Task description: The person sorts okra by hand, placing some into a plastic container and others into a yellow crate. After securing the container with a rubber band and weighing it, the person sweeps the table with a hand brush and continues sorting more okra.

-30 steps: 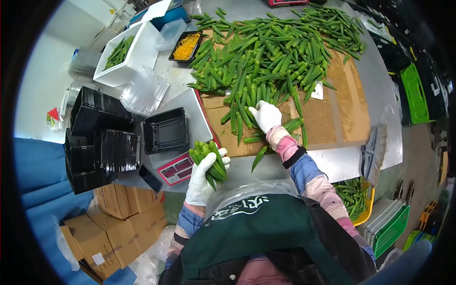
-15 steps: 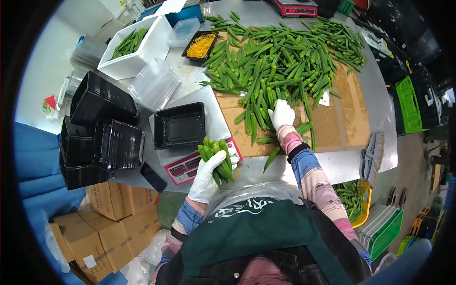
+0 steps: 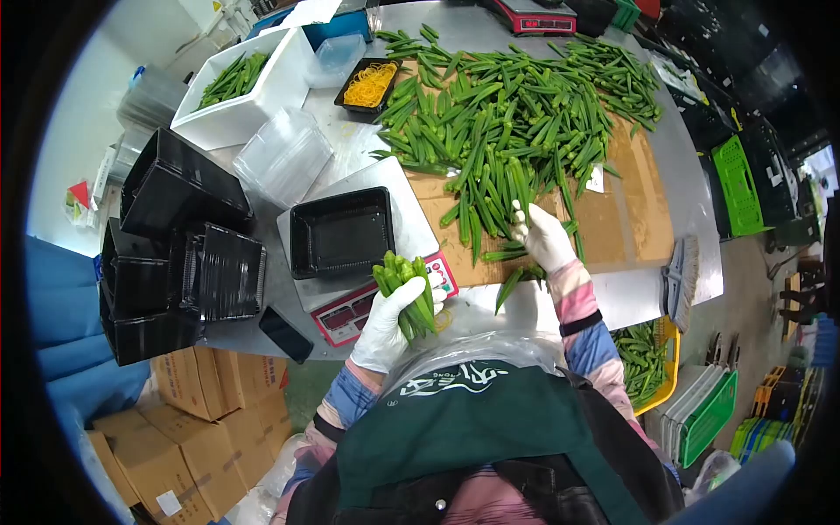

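Observation:
My left hand (image 3: 385, 328), in a white glove, is closed around a small bunch of green okra (image 3: 404, 278), held upright near the front edge of a red digital scale (image 3: 350, 317). On the scale's metal plate rests a black plastic tray (image 3: 341, 234) with nothing in it. At the near edge of the okra pile (image 3: 525, 109), my gloved right hand (image 3: 546, 238) has its fingertips closed on an okra pod (image 3: 520, 182); the fingers partly hide its lower end. Flattened cardboard (image 3: 634, 210) lies beneath the pile.
Stacked black trays (image 3: 188, 210), clear lids (image 3: 284, 157) and a phone (image 3: 285, 335) sit on the left. Behind them are a white foam box (image 3: 280, 87) of okra and a tray of yellow rubber bands (image 3: 371, 85). A brush (image 3: 681, 284) lies at the right edge.
My right hand has drawn back toward me and slightly right, with an okra pod now at its fingertips. My left hand still grips the okra bunch, nearly in place.

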`<state>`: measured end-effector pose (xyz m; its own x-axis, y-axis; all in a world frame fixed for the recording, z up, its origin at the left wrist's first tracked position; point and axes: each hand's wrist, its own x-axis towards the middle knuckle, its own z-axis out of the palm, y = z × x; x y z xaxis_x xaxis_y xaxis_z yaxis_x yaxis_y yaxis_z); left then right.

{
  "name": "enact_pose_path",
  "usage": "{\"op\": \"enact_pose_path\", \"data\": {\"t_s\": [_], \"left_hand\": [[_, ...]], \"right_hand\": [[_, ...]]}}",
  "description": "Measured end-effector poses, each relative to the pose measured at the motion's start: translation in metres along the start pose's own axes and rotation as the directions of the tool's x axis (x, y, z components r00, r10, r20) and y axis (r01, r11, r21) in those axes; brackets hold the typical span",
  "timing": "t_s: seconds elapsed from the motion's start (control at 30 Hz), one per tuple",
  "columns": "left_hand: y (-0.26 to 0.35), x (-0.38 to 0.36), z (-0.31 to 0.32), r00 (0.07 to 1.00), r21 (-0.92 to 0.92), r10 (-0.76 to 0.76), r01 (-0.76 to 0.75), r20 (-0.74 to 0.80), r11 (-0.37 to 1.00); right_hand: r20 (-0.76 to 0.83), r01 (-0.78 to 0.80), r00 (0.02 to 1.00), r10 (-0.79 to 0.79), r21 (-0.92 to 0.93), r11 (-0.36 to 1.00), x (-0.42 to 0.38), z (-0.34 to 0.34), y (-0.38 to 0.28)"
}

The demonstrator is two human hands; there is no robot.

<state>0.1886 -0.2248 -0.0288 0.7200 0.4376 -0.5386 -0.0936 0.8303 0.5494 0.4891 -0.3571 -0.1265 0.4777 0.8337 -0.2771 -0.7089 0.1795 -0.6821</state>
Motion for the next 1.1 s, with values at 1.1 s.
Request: {"op": "enact_pose_path", "data": {"t_s": [1.1], "left_hand": [[0.13,0.056,-0.063,0.788,0.87,0.391,-0.358,0.476,-0.338]], "right_hand": [[-0.168,-0.141,0.901,-0.4,-0.985,0.097,-0.032,0.038,0.073]]}}
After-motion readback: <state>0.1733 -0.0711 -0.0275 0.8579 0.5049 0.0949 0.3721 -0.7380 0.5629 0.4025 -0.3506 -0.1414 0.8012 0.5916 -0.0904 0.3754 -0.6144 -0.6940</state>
